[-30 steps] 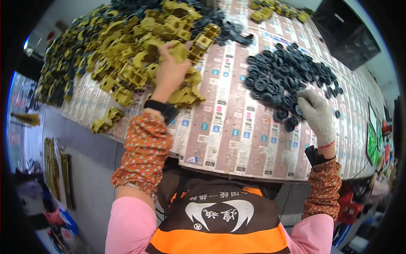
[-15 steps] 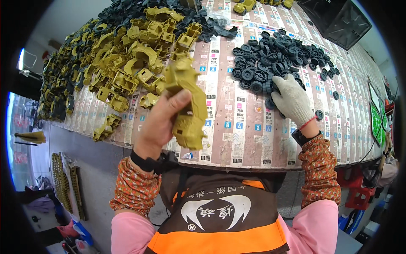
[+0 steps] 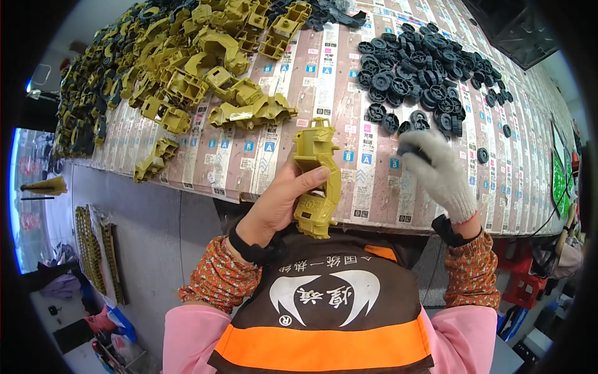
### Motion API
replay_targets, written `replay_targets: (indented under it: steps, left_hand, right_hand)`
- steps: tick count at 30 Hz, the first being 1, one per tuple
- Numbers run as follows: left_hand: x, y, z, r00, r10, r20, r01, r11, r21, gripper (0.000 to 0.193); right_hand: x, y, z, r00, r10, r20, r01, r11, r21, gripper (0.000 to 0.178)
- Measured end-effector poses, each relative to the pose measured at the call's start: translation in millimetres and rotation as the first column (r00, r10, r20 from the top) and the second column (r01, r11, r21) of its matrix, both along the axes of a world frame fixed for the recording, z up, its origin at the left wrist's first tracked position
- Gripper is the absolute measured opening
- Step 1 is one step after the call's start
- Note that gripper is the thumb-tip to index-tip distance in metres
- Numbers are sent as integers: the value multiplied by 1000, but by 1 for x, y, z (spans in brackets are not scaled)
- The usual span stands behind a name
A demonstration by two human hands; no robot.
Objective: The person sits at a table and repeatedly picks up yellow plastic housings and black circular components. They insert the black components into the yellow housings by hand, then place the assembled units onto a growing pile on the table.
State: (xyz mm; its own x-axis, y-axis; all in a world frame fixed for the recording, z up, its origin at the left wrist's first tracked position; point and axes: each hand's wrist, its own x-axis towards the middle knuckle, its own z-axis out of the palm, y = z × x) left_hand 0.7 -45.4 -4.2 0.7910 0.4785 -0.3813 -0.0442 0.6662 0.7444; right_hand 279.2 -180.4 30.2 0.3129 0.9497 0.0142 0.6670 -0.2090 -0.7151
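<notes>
Near the table's front edge, my bare left hand (image 3: 274, 201) grips a mustard-yellow plastic toy car body (image 3: 316, 213), thumb across its side. The body stands lengthwise away from me, with openings and small side pegs showing. To the right, my white-gloved right hand (image 3: 443, 174) is blurred by motion. Its fingertips pinch a black toy wheel (image 3: 408, 150), just on the near side of a pile of black wheels (image 3: 430, 78). Another yellow car body (image 3: 252, 115) lies on the table beyond my left hand.
A big heap of yellow car bodies (image 3: 177, 87) covers the table's left side, with dark parts (image 3: 324, 15) behind. The tabletop (image 3: 372, 209) is covered in printed sheets. A black crate (image 3: 511, 31) stands at far right. Single wheels (image 3: 483, 155) lie scattered to the right.
My left hand has moved right and nearer to me with the car body, now held more upright in view. My right hand has drawn back from the wheel pile, holding a wheel.
</notes>
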Motion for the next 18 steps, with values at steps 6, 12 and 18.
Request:
replay_targets:
  steps: [6,12,18]
  left_hand:
    - [11,-12,-15,1000,-19,5,19,1000,-24,64]
    - [7,-15,-20,1000,17,-12,-18,998,-54,64]
    - [7,-17,-19,998,64,-12,-65,996,-68,59]
  right_hand:
    - [-15,-7,-25,989,-89,121,79,993,85,27]
    - [-3,-14,-19,933,-144,330,107,986,127,38]
    - [-27,-5,-16,888,-43,458,21,998,54,42]
